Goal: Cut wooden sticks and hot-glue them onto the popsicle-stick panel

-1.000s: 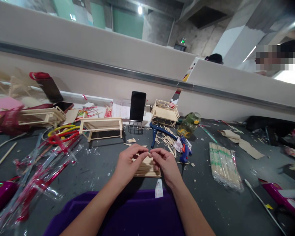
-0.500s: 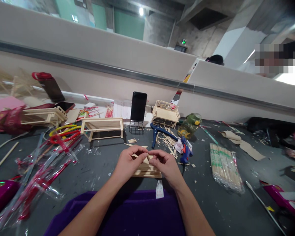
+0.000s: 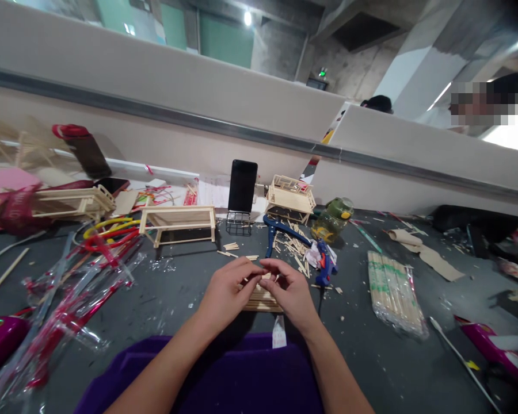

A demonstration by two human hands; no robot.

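My left hand (image 3: 232,287) and my right hand (image 3: 290,290) meet above a small panel of wooden sticks (image 3: 263,301). Both are closed, thumb against fingers, with the fingertips nearly touching. Whatever is pinched between them is too small and covered to make out. The panel lies flat at the front of the dark table, its upper part covered by my hands. Short cut sticks (image 3: 232,246) lie just beyond my left hand. Beyond my right hand are a blue cutter (image 3: 287,232) and a blue glue gun (image 3: 327,265), amid loose stick pieces.
A phone (image 3: 243,187) stands in a wire holder, with stick-built models (image 3: 179,218) (image 3: 290,200) on either side. A green-lidded bottle (image 3: 331,221) is behind the glue gun. Bagged sticks (image 3: 392,290) lie right; plastic wrappers (image 3: 73,310) spread left. Purple cloth (image 3: 242,379) is in front.
My fingertips have drawn closer together, and my left hand covers more of the panel's left side. A small piece of wood glimpsed between the fingers earlier is now hidden.
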